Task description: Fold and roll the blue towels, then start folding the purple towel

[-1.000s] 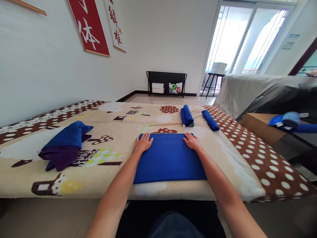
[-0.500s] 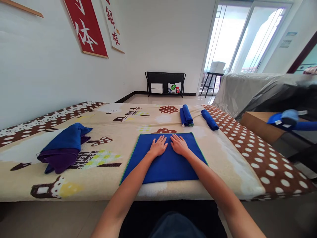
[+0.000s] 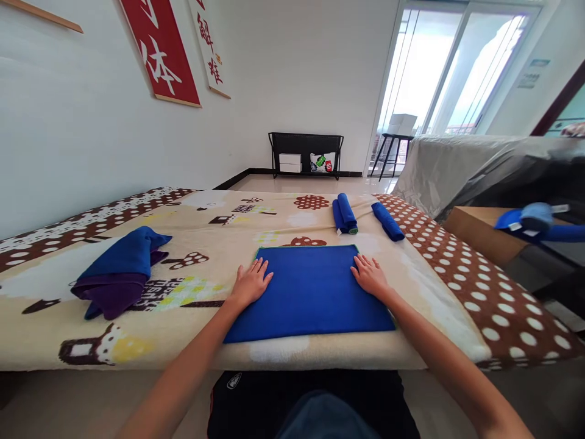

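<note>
A blue towel [image 3: 311, 292] with green edging lies spread flat near the front edge of the bed. My left hand [image 3: 252, 281] rests palm down over its left edge, fingers stretched out. On the opposite side, my right hand [image 3: 369, 274] lies flat across the right edge, its fingers extended too. Neither hand grips the cloth. Beyond the towel are a pair of blue rolls of cloth [image 3: 344, 213] side by side, and a single blue roll [image 3: 387, 221] further right.
A heap of blue and purple cloths [image 3: 119, 268] sits on the left of the patterned blanket [image 3: 192, 341]. At the right stands a cardboard box [image 3: 484, 235] with blue items beside a plastic-covered piece of furniture [image 3: 448, 164]. A black rack [image 3: 306, 146] stands against the far wall.
Both hands have slid apart from the towel's middle, the left one to its left edge and the right one to its right edge. The towel's right side now lies slightly further out.
</note>
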Motion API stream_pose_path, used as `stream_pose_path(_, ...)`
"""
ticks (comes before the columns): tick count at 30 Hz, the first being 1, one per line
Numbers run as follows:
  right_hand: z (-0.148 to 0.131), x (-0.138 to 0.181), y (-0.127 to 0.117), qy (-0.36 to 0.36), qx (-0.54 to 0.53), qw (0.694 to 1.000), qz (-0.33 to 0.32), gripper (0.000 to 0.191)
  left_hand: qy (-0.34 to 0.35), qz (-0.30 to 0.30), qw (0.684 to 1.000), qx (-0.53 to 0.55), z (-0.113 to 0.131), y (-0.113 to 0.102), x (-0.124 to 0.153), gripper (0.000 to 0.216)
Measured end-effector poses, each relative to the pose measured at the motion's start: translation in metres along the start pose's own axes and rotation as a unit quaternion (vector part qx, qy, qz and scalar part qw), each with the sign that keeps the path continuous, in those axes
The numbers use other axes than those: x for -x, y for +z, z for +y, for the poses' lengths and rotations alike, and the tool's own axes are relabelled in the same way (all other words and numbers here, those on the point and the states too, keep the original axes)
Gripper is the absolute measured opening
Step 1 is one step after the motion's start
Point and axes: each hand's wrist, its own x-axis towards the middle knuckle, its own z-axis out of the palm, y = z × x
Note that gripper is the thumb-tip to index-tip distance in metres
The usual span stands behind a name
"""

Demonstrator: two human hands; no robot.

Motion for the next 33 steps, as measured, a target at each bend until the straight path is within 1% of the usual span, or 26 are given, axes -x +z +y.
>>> stream_pose_path(1, -0.007, 0.007, -0.002, -0.006, 0.003, 1.000, 0.007, 0.055, 0.007, 0.005, 1.000, -0.003, 0.007, -0.001, 0.007, 0.057)
stream_pose_path(3, -0.030, 0.023, -0.004, -0.048, 0.000, 0.999, 0.016, 0.053, 0.055, 0.008, 0.998, 0.007, 0.029, -0.003, 0.023, 0.056)
stream_pose_path(6, -0.071, 0.046, 0.000, -0.138, -0.034, 0.990, 0.016, 0.052, 0.157, 0.010, 0.986, 0.049, 0.073, -0.002, 0.045, 0.055)
stream_pose_path(8, -0.095, 0.058, 0.006, -0.172, -0.063, 0.983, 0.012, 0.052, 0.197, 0.014, 0.978, 0.072, 0.101, 0.001, 0.055, 0.055)
stream_pose_path(9, -0.103, 0.062, 0.008, -0.181, -0.074, 0.981, 0.011, 0.052, 0.208, 0.016, 0.975, 0.079, 0.111, 0.003, 0.060, 0.055)
stream_pose_path(11, -0.111, 0.070, 0.011, -0.189, -0.087, 0.978, 0.016, 0.052, 0.221, 0.026, 0.971, 0.086, 0.120, 0.006, 0.067, 0.054)
stream_pose_path(12, -0.110, 0.074, 0.011, -0.187, -0.089, 0.978, 0.020, 0.052, 0.222, 0.037, 0.971, 0.085, 0.119, 0.007, 0.071, 0.053)
stream_pose_path(13, -0.107, 0.078, 0.011, -0.182, -0.089, 0.979, 0.026, 0.051, 0.219, 0.051, 0.971, 0.082, 0.114, 0.009, 0.075, 0.052)
stream_pose_path(15, -0.093, 0.087, 0.008, -0.164, -0.085, 0.982, 0.039, 0.051, 0.198, 0.082, 0.974, 0.069, 0.096, 0.010, 0.086, 0.051)
stream_pose_path(19, -0.054, 0.109, 0.004, -0.130, -0.076, 0.986, 0.073, 0.051, 0.132, 0.134, 0.982, 0.029, 0.048, 0.014, 0.114, 0.053)
stream_pose_path(21, -0.034, 0.119, 0.003, -0.139, -0.081, 0.984, 0.079, 0.050, 0.111, 0.153, 0.982, 0.009, 0.025, 0.016, 0.128, 0.056)
stream_pose_path(23, -0.017, 0.129, 0.002, -0.165, -0.089, 0.979, 0.073, 0.050, 0.103, 0.164, 0.981, -0.006, 0.005, 0.018, 0.141, 0.058)
stream_pose_path(25, -0.003, 0.138, 0.000, -0.190, -0.095, 0.975, 0.064, 0.051, 0.106, 0.171, 0.979, -0.014, -0.011, 0.020, 0.151, 0.059)
stream_pose_path(27, 0.010, 0.147, -0.002, -0.198, -0.098, 0.974, 0.059, 0.053, 0.114, 0.182, 0.977, -0.013, -0.025, 0.021, 0.158, 0.057)
stream_pose_path(30, 0.024, 0.160, -0.005, -0.189, -0.101, 0.975, 0.062, 0.053, 0.144, 0.207, 0.968, -0.003, -0.042, 0.021, 0.165, 0.052)
stream_pose_path(33, 0.036, 0.172, -0.007, -0.180, -0.109, 0.976, 0.063, 0.052, 0.182, 0.242, 0.953, 0.008, -0.052, 0.022, 0.171, 0.049)
